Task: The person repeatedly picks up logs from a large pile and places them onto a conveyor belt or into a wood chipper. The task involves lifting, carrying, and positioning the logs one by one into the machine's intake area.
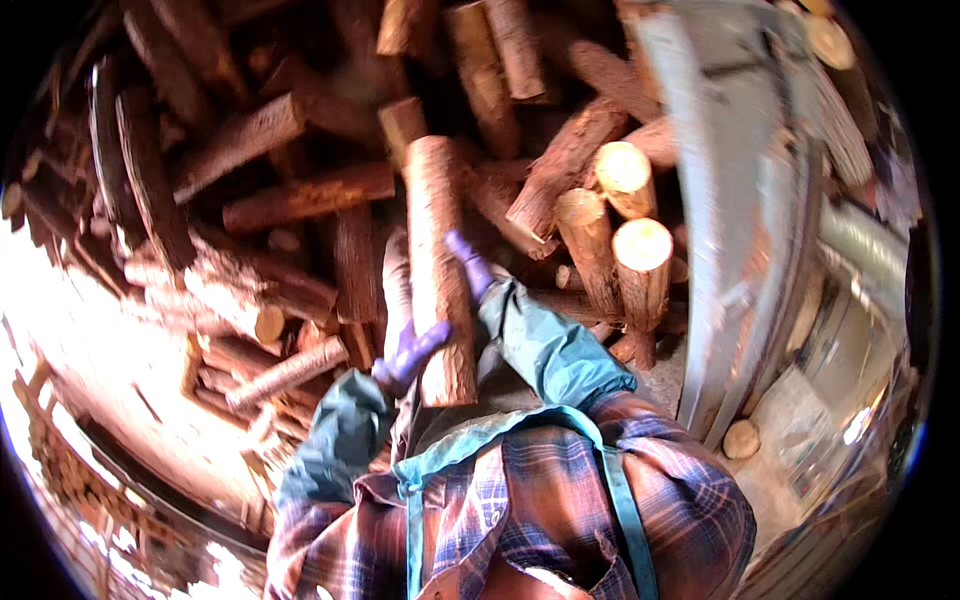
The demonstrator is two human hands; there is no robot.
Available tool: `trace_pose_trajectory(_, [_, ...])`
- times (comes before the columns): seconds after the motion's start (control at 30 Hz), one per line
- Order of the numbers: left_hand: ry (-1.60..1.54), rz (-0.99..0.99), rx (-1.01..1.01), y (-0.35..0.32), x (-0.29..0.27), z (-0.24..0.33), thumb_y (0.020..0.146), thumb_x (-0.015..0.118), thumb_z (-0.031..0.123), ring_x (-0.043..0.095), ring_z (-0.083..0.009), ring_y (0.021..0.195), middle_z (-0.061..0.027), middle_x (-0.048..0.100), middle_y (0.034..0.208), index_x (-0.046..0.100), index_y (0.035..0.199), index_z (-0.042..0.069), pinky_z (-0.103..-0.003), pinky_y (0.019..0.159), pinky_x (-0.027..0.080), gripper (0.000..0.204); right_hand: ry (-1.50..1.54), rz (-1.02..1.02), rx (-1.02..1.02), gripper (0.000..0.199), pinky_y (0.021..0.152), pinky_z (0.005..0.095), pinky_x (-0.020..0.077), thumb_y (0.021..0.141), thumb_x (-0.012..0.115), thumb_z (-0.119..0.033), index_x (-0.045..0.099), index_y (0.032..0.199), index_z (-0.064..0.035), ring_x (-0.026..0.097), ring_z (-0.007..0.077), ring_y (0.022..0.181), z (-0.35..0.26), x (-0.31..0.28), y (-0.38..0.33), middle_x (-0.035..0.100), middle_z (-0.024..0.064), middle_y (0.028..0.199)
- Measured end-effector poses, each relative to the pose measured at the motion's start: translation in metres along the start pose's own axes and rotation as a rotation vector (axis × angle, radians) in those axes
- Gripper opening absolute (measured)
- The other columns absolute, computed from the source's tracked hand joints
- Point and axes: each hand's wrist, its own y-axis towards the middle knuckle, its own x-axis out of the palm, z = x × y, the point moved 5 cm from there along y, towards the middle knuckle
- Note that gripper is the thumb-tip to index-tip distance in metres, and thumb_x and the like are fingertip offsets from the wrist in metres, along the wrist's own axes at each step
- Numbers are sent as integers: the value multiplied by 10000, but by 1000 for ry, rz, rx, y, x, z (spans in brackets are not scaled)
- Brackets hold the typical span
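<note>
A thick, rough-barked log (438, 230) stands lengthwise in front of my chest, its lower end close to my apron. My left hand (410, 352), in a purple glove, grips its left side near that lower end, fingers over the bark. Higher up on the opposite side, my right hand (472, 266), gloved in purple too, presses against the log, its far fingers partly hidden behind it. Teal sleeve covers reach over both forearms. Just right of my right arm, pale-ended logs (642, 250) stand on end close together.
A heap of loose logs (310, 195) lies crisscrossed ahead and to the left. On the right a tall, worn grey metal beam (735, 200) rises beside the pile. A short log piece (741, 439) sits on the floor beyond it. Sunlight glares at far left.
</note>
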Motion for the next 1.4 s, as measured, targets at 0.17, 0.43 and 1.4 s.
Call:
trace_pose_trajectory(0.17, [-105,121,49,-60,41,11,863,698,414,530,-201,1080,-104,552,1215,396,1375,-18,-350,958,434,735,-412,-94,-357,467,860,341,495,840,726,-386,656,1119,-18,609,172,915,-30,80,-46,666,57,1038])
trace_pose_trajectory(0.43, [90,-126,479,-38,79,114,907,656,165,548,-271,1116,-159,499,1352,261,1496,51,-398,988,447,719,-481,-418,-910,793,898,282,482,803,796,-287,392,1438,-36,597,120,995,-111,212,-226,618,68,1166])
trace_pose_trajectory(1.4, [1764,-1497,1638,-14,673,100,880,659,360,621,-390,1060,-293,591,1206,449,1367,-30,-420,916,495,658,846,393,-1384,339,659,276,528,884,687,-258,657,1094,6,624,117,722,107,-118,-353,694,53,894])
